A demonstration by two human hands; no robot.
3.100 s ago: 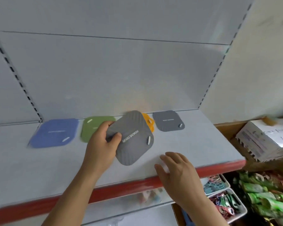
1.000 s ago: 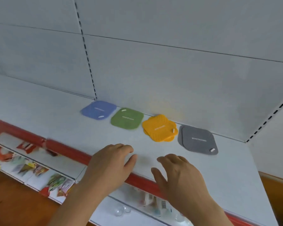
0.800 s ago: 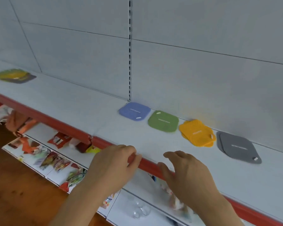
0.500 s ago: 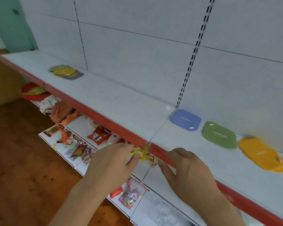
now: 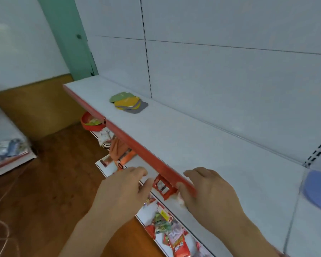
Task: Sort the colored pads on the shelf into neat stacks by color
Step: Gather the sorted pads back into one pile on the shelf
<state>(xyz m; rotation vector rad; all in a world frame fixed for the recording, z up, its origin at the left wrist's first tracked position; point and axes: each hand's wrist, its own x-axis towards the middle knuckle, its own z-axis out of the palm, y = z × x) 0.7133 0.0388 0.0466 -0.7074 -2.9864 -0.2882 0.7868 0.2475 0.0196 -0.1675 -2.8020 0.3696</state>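
So my view has swung left along the shelf (image 5: 202,145) in the last second or so: the row of sorted stacks I had in front of me has dropped out of sight, and only the blue pad (image 5: 319,190) pokes in at the far right edge. What's come into view instead is a mixed pile (image 5: 128,103) way down the shelf near its left end, well apart from me. Guessing that's the next batch to sort, so I'd say the job is only partly done

Neither hand is carrying anything now. My left hand (image 5: 122,193) hovers just in front of the red front strip (image 5: 137,145) with fingers loosely curled, nothing in it. My right hand (image 5: 209,191) is over the shelf edge, fingers relaxed, thumb side right at the strip; can't tell if it's actually touching

The pile has a green pad, a couple of yellow-orange ones and a grey one at the bottom, fanned out messily. They look thin, floppy, rounded-corner squares, probably matte silicone. The shelf itself is smooth pale metal, flat and hard
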